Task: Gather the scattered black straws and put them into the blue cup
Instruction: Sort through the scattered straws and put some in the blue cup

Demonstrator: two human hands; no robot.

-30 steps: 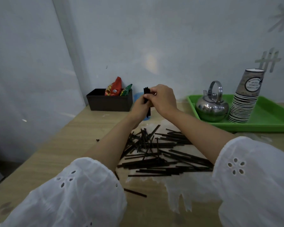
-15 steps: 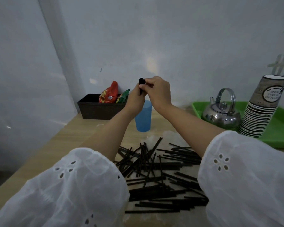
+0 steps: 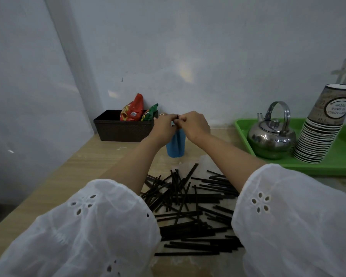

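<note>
Centre of frame, directly above the blue cup [image 3: 175, 146]: left hand [image 3: 163, 126] and right hand [image 3: 196, 125] meet, backs of both toward the camera. Fingers [image 3: 184, 120] of both hands are curled and pinch a small bundle of black straws [image 3: 176, 119] between them. Only the bundle's top end shows, poking up where the fingertips meet. The rest is hidden behind the hands, so I cannot tell whether it reaches into the cup.

Cup: upright on the tabletop [image 3: 88, 166], rim covered by the hands, lower wall visible.

Lower centre, between the two forearms: loose black straws [image 3: 188, 206] in a criss-crossed heap, lying flat on the tabletop, on the near side of the cup and apart from it.

Left of the cup, against the wall: black basket [image 3: 124, 129] holding a red snack packet [image 3: 132, 108] and a green snack packet [image 3: 149, 113], both standing.

Right of frame: green tray [image 3: 328, 165] carrying a steel kettle [image 3: 272, 136] and, just beside it, a leaning stack of paper cups [image 3: 324, 134].

Bottom corners: white eyelet sleeves [image 3: 88, 226] on both arms.
</note>
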